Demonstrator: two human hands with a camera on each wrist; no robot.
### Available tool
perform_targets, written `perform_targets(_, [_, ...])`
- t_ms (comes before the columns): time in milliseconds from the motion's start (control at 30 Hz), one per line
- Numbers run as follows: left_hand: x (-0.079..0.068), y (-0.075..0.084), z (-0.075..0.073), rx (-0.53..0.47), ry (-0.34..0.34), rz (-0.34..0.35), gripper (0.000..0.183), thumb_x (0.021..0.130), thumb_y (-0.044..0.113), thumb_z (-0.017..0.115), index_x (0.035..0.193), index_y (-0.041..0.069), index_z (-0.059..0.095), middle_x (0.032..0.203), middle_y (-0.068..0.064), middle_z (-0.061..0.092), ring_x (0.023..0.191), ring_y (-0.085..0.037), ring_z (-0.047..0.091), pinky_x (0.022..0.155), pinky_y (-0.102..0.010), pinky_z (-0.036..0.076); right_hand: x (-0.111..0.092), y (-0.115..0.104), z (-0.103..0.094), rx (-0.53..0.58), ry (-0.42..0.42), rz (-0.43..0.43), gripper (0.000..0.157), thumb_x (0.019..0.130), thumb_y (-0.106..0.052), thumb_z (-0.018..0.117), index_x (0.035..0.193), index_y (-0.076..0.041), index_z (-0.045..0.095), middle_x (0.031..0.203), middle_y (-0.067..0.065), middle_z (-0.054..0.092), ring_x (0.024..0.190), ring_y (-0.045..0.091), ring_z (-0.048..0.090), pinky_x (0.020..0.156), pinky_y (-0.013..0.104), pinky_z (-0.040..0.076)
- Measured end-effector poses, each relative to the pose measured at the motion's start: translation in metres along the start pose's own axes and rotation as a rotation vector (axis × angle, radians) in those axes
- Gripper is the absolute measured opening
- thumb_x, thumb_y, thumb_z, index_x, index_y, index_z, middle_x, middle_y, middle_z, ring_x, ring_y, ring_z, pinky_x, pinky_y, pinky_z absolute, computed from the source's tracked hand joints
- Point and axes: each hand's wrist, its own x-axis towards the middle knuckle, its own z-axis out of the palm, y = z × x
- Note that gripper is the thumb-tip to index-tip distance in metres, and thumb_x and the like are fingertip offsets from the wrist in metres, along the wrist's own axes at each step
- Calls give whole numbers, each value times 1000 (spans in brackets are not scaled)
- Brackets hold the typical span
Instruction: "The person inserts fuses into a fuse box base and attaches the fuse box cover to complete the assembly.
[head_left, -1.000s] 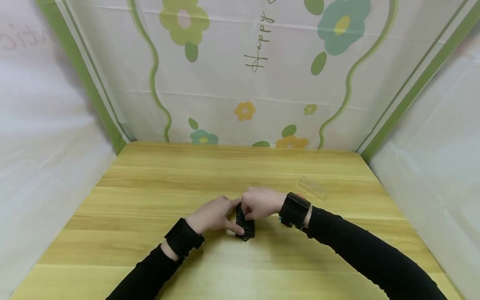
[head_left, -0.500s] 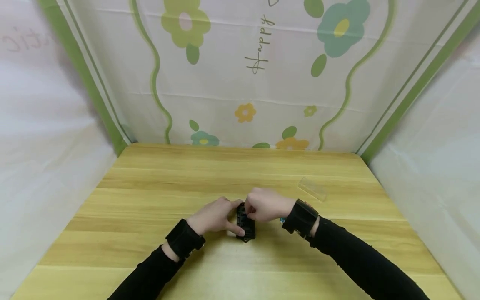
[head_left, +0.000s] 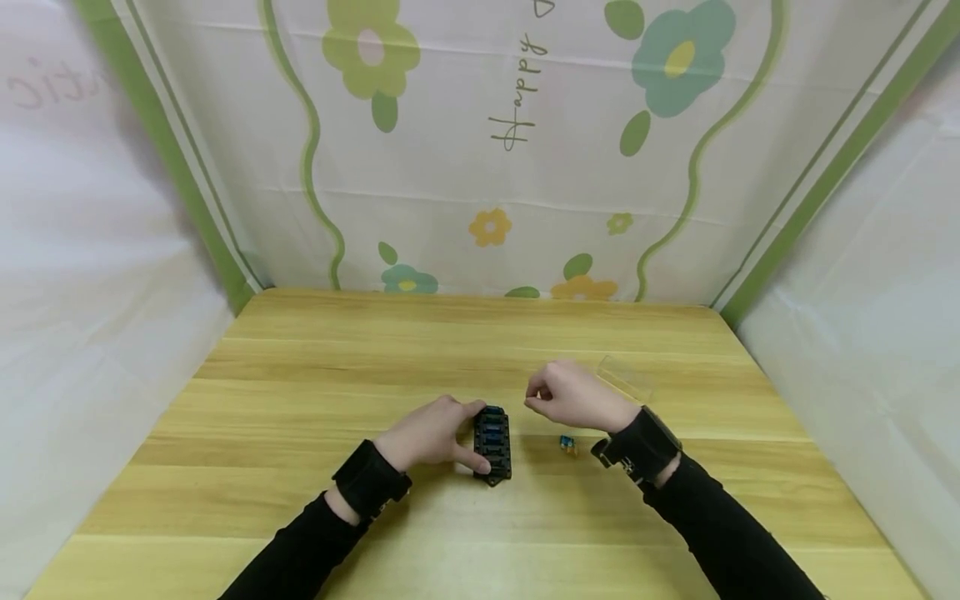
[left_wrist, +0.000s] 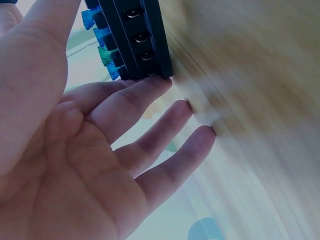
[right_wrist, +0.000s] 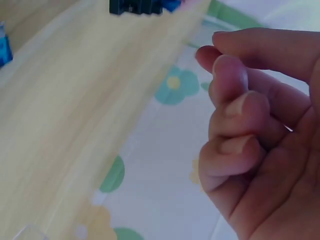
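Observation:
A black fuse block (head_left: pixel 492 450) lies on the table in the head view, with blue blade fuses in its upper slots. My left hand (head_left: pixel 429 432) holds it lengthwise, thumb at the near end and index finger at the far end. In the left wrist view, blue and green fuses (left_wrist: pixel 106 54) stick out of the block's top, while the other fingers are spread near the tabletop. To the right of the block, my right hand (head_left: pixel 576 396) is raised above the table. Its fingers are curled, and nothing shows between thumb and fingertips in the right wrist view (right_wrist: pixel 250 110).
Small blue and orange fuses (head_left: pixel 567 444) lie on the wooden table (head_left: pixel 375 333) below the right hand. Behind that hand is a clear plastic cover (head_left: pixel 613 368), partly hidden. Flower-printed cloth (head_left: pixel 427 167) encloses the table at the back, with pale cloth at both sides.
My right hand has left the fuse block and moved right, uncovering the block's upper slots and blue fuses. The loose fuses now show too. My left hand keeps its hold.

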Motion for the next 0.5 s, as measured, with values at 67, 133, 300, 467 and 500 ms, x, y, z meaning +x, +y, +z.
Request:
perform_targets(67, [0, 1, -1, -1, -4, -4, 97, 70, 65, 69, 142, 4, 44, 97, -3, 63, 69, -8, 47, 73, -21, 42, -6, 3, -3, 4, 8, 39, 10, 92, -16, 62, 89, -19, 71, 67, -14, 52, 55, 5, 41, 56, 25, 38])
perform_targets(133, [0, 1, -1, -2, -6, -4, 98, 70, 65, 69, 142, 4, 44, 106, -6, 63, 74, -8, 49, 77, -21, 43, -11, 4, -5, 1, 16, 68, 9, 92, -17, 62, 88, -21, 70, 67, -14, 51, 55, 5, 40, 56, 26, 37])
perform_targets(300, [-1, 2, -2, -6, -6, -8, 99, 70, 64, 70, 143, 3, 42, 102, -5, 63, 71, -8, 48, 77, -22, 42, -20, 7, -6, 1, 25, 106, 11, 90, -16, 64, 82, -23, 69, 65, -14, 52, 53, 5, 42, 55, 25, 38])
perform_targets(467, [-2, 3, -2, -17, -8, -12, 98, 71, 62, 70, 144, 3, 41, 88, -3, 61, 64, -9, 42, 72, -23, 40, -28, 11, -3, -27, 17, 142, 8, 88, -16, 66, 82, -21, 70, 67, -14, 52, 55, 4, 44, 56, 25, 39])
perform_targets(500, [-3, 4, -2, -20, -10, -12, 98, 71, 62, 70, 144, 3, 40, 84, -3, 60, 62, -9, 40, 72, -23, 40, -30, 11, -2, -31, 16, 145, 7, 88, -15, 67, 83, -19, 70, 67, -14, 52, 56, 4, 44, 57, 25, 39])
